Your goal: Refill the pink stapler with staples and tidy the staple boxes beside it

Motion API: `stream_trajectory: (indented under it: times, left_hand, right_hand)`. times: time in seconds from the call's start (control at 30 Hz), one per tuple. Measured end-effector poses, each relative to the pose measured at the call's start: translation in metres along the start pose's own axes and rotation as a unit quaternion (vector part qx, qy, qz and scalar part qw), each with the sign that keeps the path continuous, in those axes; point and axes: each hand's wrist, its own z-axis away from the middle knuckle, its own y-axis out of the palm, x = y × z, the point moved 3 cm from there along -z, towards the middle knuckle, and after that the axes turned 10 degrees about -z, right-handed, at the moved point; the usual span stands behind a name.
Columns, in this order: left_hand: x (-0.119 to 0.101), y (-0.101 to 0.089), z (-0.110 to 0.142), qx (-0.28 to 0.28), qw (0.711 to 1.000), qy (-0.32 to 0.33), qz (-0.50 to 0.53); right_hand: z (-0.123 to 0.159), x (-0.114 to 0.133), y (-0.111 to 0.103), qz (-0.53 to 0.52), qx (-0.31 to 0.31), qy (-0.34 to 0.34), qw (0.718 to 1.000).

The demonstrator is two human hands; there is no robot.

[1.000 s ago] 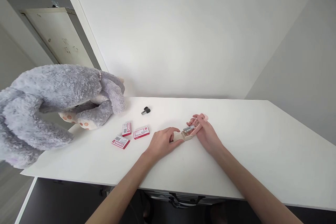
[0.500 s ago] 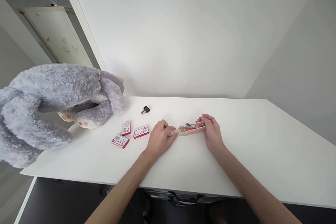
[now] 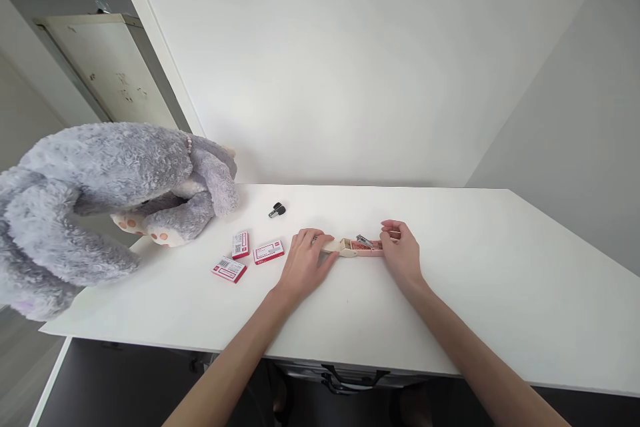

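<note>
Left hand (image 3: 303, 263), centre: thumb and fingers pinched the cream end of one pink-and-cream stapler (image 3: 349, 250), opened out, metal part raised, just right of centre. Right hand (image 3: 404, 253), right of it: fingers curled at the pink end; firmness of hold could not be told. Left of centre: three red-and-white boxes (image 3: 269, 251), one small black-and-silver item (image 3: 277, 210). Far left: one grey plush toy (image 3: 115, 160).

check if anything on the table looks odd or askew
The big grey plush toy slumps past the white table's left edge, as if toppling. The pink-and-cream plastic stapler lies splayed open, silvery metal part tilted up.
</note>
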Motion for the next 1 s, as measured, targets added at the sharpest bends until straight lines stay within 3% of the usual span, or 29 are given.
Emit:
stream_trajectory:
  times: [0.17,0.43,0.5,0.6,0.73,0.83,1.0]
  left_hand:
    - [-0.001,-0.001,0.0,0.001,1.0,0.001,0.0]
    - [-0.003,-0.008,-0.001,-0.03,1.0,-0.004,0.009]
    - [-0.003,-0.012,-0.001,-0.054,0.998,-0.018,0.002]
    - [0.002,-0.019,0.001,-0.093,0.994,-0.048,-0.031]
    - [0.015,-0.03,0.011,-0.108,0.984,-0.072,-0.125]
    - [0.028,-0.04,0.026,-0.099,0.97,-0.084,-0.205]
    - [0.043,-0.052,0.056,-0.067,0.955,-0.111,-0.266]
  right_hand:
    - [0.003,0.002,0.003,0.042,0.009,-0.032,0.999]
    - [0.02,0.02,0.011,0.083,0.025,-0.187,0.979]
    - [0.024,0.025,0.013,0.063,0.064,-0.184,0.979]
    - [0.031,0.027,0.018,0.016,0.196,-0.144,0.97]
    - [0.042,0.022,0.029,0.005,0.381,-0.083,0.921]
    - [0.047,0.02,0.035,0.045,0.425,-0.088,0.9]
    - [0.048,0.02,0.037,0.073,0.43,-0.102,0.894]
